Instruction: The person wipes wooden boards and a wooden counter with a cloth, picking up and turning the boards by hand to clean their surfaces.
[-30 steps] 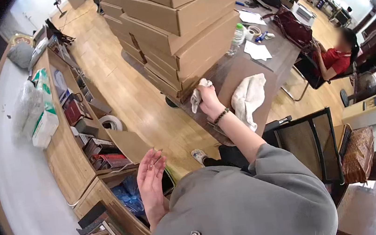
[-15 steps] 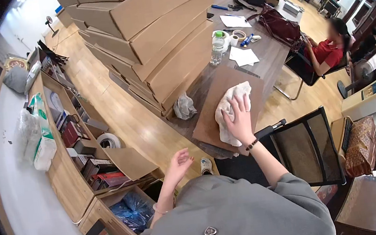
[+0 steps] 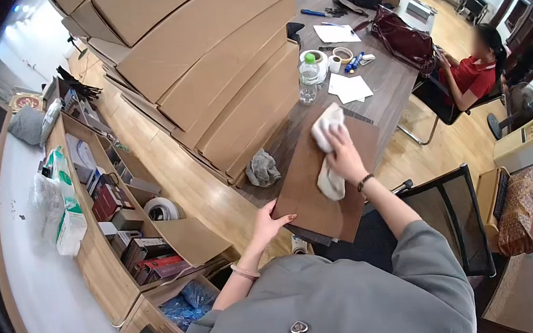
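Note:
A flat brown board (image 3: 305, 185) lies on the near end of the grey table, its near corner jutting past the edge. My left hand (image 3: 271, 224) is closed on the board's left edge near that corner, thumb on top and the other fingers partly hidden. On the board's right part my right hand (image 3: 345, 157) grips a white cloth (image 3: 327, 126), which is bunched above and below the fingers. Left of the board, a crumpled grey cloth (image 3: 262, 168) rests on the table.
Stacked cardboard boxes (image 3: 202, 74) tower at the table's left. Beyond the board stand a green-capped bottle (image 3: 308, 80), tape rolls (image 3: 335, 63) and white papers (image 3: 348, 87). A black mesh chair (image 3: 442, 211) is at my right. A person in red (image 3: 472, 78) sits across the table.
My left hand has come from the air onto the board's left edge. The cloth under my right hand has become narrower and more bunched, and the board has shifted slightly nearer.

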### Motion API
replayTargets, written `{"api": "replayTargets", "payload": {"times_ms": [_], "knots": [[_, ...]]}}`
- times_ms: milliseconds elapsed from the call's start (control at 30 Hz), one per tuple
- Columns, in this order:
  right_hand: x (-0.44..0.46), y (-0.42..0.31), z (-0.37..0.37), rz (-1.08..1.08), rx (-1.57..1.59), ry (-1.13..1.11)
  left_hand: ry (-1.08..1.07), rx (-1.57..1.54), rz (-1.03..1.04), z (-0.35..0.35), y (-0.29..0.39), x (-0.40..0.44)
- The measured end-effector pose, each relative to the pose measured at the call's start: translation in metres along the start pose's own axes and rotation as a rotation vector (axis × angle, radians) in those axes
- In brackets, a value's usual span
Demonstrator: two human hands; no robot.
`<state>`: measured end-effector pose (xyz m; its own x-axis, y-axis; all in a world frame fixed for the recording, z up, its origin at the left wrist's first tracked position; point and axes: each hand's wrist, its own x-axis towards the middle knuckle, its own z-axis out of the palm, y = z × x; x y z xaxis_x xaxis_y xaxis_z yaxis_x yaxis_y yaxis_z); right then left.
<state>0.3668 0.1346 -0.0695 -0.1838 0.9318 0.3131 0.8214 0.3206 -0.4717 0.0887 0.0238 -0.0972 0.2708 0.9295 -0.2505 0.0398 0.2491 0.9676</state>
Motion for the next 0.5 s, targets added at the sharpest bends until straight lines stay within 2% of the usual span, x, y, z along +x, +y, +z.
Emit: {"api": "replayTargets", "payload": {"times_ms": [33, 167, 300, 433, 500], "knots": [[0.014, 0.021, 0.007, 0.067, -0.068, 0.094, -0.017, 0.000, -0.009, -0.001, 0.001, 0.001], [0.030, 0.014, 0.019, 0.173, -0.036, 0.033, -0.032, 0.037, -0.038, -0.005, -0.006, 0.008], [-0.016, -0.063, 0.016, -0.167, 0.075, -0.241, -0.032, 0.099, -0.045, -0.006, 0.002, 0.010], [0.006, -0.021, 0.024, -0.120, -0.070, -0.065, -0.123, 0.229, 0.020, -0.011, 0.014, 0.026], [0.042, 0.011, 0.025, 0.221, -0.165, 0.041, -0.165, 0.281, 0.033, -0.014, 0.014, 0.027]]}}
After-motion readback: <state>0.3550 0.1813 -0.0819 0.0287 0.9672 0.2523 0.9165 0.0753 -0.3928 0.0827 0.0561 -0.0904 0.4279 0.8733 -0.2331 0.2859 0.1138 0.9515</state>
